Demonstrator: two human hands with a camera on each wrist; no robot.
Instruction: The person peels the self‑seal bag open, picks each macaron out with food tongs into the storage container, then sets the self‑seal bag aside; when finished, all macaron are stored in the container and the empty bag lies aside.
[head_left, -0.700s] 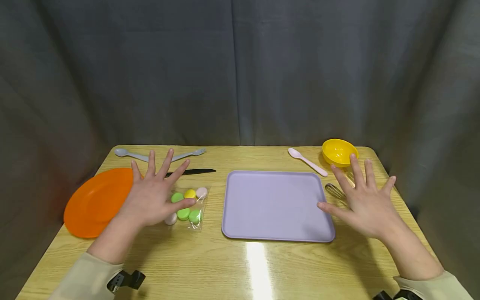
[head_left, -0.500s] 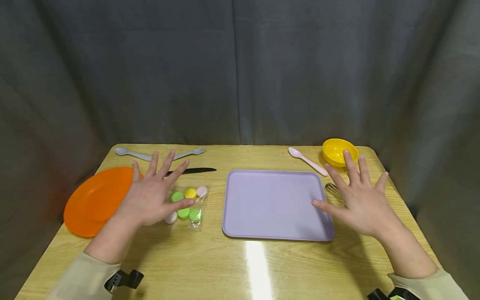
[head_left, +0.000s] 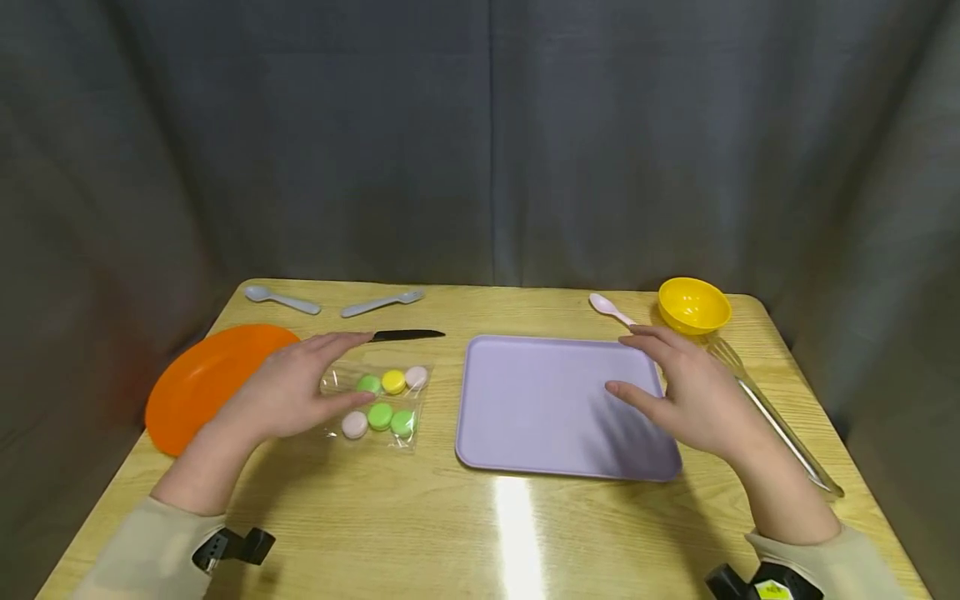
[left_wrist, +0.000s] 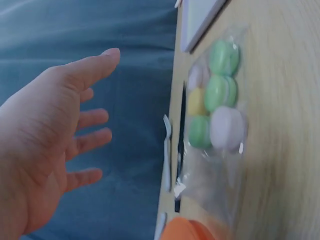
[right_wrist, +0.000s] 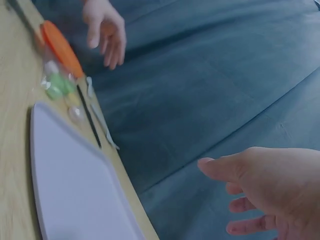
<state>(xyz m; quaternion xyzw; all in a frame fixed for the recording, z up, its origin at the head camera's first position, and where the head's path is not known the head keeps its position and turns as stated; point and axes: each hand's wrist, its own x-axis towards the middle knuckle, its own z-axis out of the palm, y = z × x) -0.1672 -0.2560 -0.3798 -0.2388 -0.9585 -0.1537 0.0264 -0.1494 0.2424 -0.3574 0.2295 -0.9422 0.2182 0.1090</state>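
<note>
My left hand point(head_left: 281, 392) hovers between an orange plate point(head_left: 213, 375) and a clear bag of green, white and yellow macarons point(head_left: 380, 416). Its fingers are extended and the thumb is apart from them; it holds nothing. In the left wrist view, a gap separates the hand point(left_wrist: 50, 135) from the bag. My right hand point(head_left: 693, 400) is above the right side of a lilac tray point(head_left: 555, 408), its fingers loosely bent and holding nothing. It hides part of the tray's right edge and of a pink spoon point(head_left: 609, 308).
A yellow bowl point(head_left: 693, 306) stands back right, near a long metal utensil with a pronged head point(head_left: 780, 425). Toward the back left lie a grey spoon point(head_left: 283, 299), a grey fork point(head_left: 382, 302) and a black knife point(head_left: 407, 335). A dark curtain point(head_left: 480, 142) surrounds the table.
Both hands have turned from widely spread fingers to a sideways pose with the fingers closer together. The right hand has moved left over the tray. The head view has shifted slightly.
</note>
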